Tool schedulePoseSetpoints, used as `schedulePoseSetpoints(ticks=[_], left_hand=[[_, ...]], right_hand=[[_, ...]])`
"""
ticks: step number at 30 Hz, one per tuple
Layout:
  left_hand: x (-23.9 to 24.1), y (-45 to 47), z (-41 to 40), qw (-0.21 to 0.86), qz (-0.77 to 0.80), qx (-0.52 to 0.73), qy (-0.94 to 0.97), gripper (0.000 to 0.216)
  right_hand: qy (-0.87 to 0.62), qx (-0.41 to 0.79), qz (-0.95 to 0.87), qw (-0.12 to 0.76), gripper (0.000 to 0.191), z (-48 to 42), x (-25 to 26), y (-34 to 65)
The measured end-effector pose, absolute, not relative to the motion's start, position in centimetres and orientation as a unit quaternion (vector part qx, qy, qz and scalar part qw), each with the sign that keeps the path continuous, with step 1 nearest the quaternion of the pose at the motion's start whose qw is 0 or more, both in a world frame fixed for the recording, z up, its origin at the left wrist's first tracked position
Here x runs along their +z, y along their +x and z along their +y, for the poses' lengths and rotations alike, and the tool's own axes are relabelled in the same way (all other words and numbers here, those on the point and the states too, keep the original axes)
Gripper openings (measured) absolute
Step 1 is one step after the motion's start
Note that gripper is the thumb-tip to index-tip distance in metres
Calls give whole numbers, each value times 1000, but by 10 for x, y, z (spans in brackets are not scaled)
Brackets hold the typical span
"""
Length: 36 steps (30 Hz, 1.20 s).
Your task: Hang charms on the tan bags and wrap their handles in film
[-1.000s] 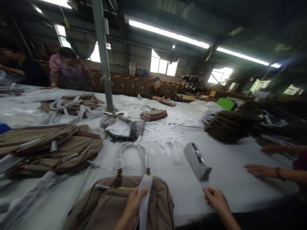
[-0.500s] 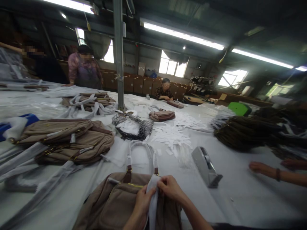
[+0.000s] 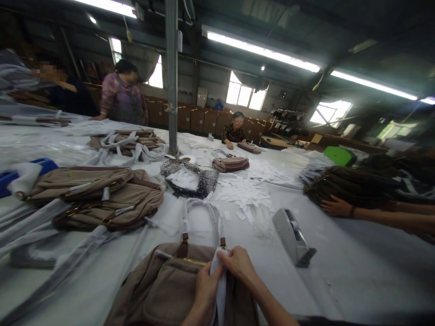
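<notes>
A brown handbag point(image 3: 170, 290) lies in front of me, its wrapped handles point(image 3: 201, 204) standing up behind it. Over its right part runs a strap wrapped in white paper point(image 3: 221, 294). My left hand point(image 3: 206, 285) grips this strap from the left, thumb on top. Close by, my right hand point(image 3: 238, 265) pinches the strap's upper end near the handle's brown tab. Both hands are closed, and the fingers' undersides are hidden. A yellow zip point(image 3: 194, 261) shows just left of the hands.
A grey tape dispenser point(image 3: 292, 237) stands to the right. Brown bags point(image 3: 98, 197) are piled at left. White paper slips point(image 3: 243, 192) and a black speckled bundle point(image 3: 207, 181) lie beyond. A co-worker's hand point(image 3: 336, 207) touches dark bags point(image 3: 346, 185). A post point(image 3: 172, 81) rises behind.
My hands have shifted slightly up along the wrapped strap. At right, a co-worker's arms have reached forward to the dark bags. The seated person at the back has moved a hand on the table.
</notes>
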<state>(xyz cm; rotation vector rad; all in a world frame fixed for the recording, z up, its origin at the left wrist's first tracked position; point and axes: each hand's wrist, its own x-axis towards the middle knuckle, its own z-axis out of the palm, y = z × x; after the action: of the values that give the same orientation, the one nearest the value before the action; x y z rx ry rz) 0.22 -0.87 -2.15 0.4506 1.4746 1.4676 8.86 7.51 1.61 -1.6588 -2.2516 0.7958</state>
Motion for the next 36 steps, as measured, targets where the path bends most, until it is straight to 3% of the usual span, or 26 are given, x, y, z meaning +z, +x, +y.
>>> schedulePoseSetpoints(ticks=[7,15,25,30,36], left_hand=[[-26,-3,-6,549,561,607,119,42],[-27,-7,-4,583,522,611,120,43],[-32,-7,-4,584,533,602,116,40],[-29,-5,-5,554,576,588,127,34],[-23,-3,-6,533,572,605,154,39]], right_hand=[[-554,457,-683,133,36,75,14,102],[-560,501,-636,176,18,78,4,109],[-538,510,-650,167,23,78,5,113],[-535,405,-707,222,21,80,34,129],[-400,617,-644,212,33,72,50,115]])
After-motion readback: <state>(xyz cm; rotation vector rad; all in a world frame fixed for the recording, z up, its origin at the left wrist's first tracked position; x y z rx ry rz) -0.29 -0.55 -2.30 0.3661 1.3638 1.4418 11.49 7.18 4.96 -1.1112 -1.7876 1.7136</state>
